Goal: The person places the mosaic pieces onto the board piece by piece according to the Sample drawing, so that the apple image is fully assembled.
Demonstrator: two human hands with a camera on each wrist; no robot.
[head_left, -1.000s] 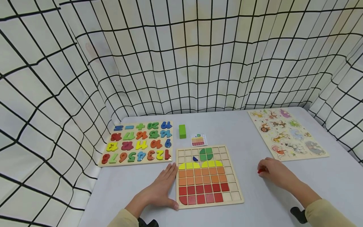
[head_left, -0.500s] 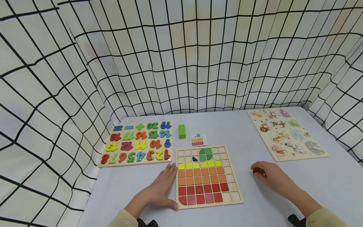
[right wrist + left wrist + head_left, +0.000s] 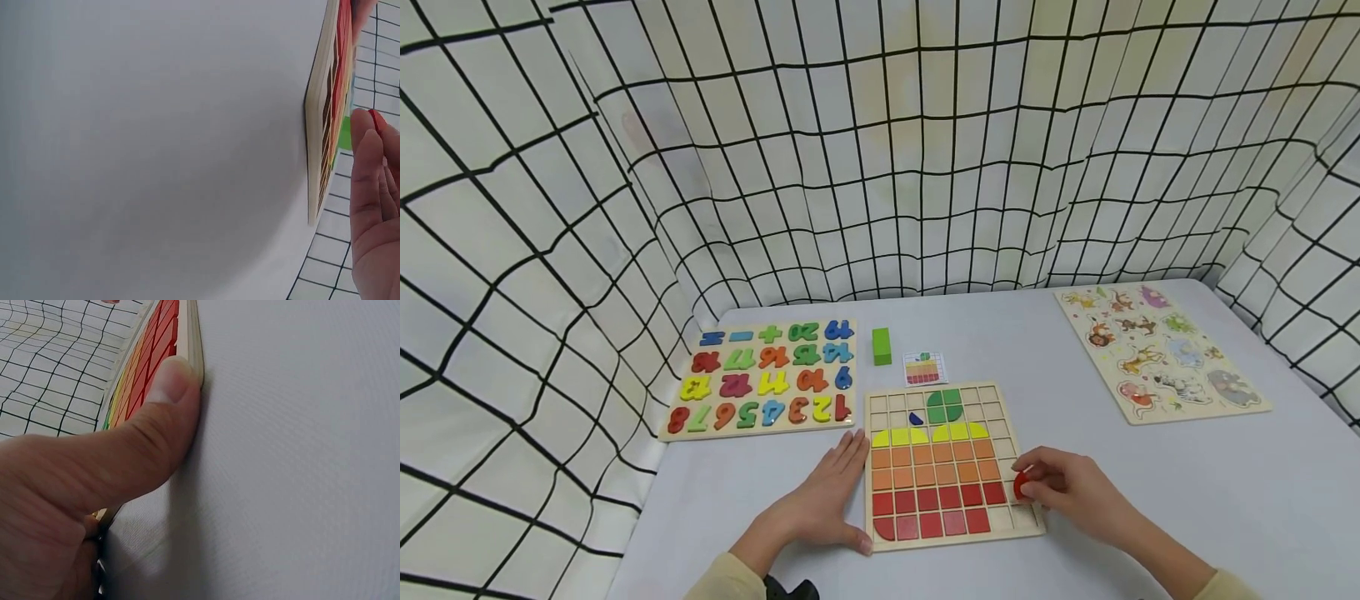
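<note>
A wooden grid board lies in front of me, its cells partly filled with red, orange, yellow, green and blue tiles. My right hand pinches a small red tile over the board's right edge, near the end of the upper red row. In the right wrist view the tile shows as a thin red edge between thumb and fingers. My left hand lies flat along the board's left side, fingers straight. In the left wrist view its thumb presses against the board's corner.
A number puzzle board lies at the left, an animal puzzle board at the far right. Behind the grid board are a green block and a small pattern card. Black netting encloses the table's back and sides.
My right hand has moved left with the red tile, from the bare tabletop at the right to over the board's right edge. The left hand has stayed in place.
</note>
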